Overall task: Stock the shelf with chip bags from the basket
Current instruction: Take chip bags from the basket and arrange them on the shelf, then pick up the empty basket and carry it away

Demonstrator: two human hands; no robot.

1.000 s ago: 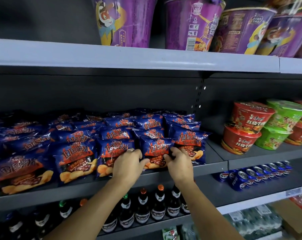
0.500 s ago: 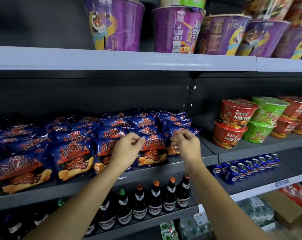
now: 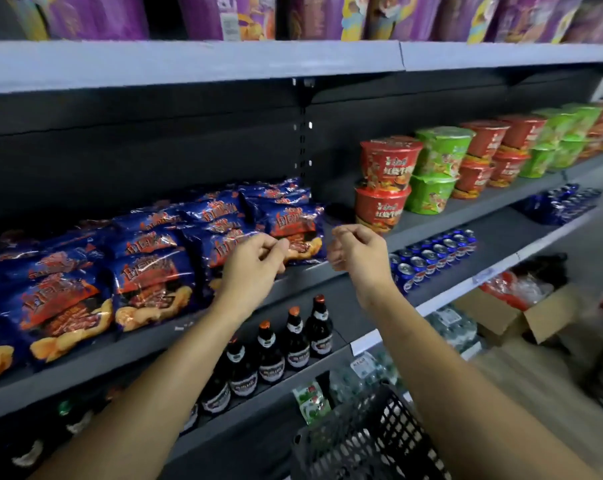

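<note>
Blue chip bags (image 3: 147, 271) with orange and red print lie in rows on the grey middle shelf (image 3: 120, 355). The rightmost front bag (image 3: 293, 226) rests at the row's right end. My left hand (image 3: 255, 261) hovers in front of that bag, fingers curled and thumb against the forefinger, with nothing in it. To the right of the bags, my right hand (image 3: 357, 249) is loosely curled and empty. A black mesh basket (image 3: 362, 441) sits low between my forearms; I cannot see what it holds.
Red noodle bowls (image 3: 383, 188) and green noodle bowls (image 3: 435, 168) stand right of the chips. Blue cans (image 3: 431, 258) and dark bottles (image 3: 293, 341) fill lower shelves. Purple cups (image 3: 327, 15) line the top shelf. An open cardboard box (image 3: 521, 313) lies on the floor.
Both hands have let go of the front bags and drawn back from the shelf. The view has swung right and down, which brings the basket into sight.
</note>
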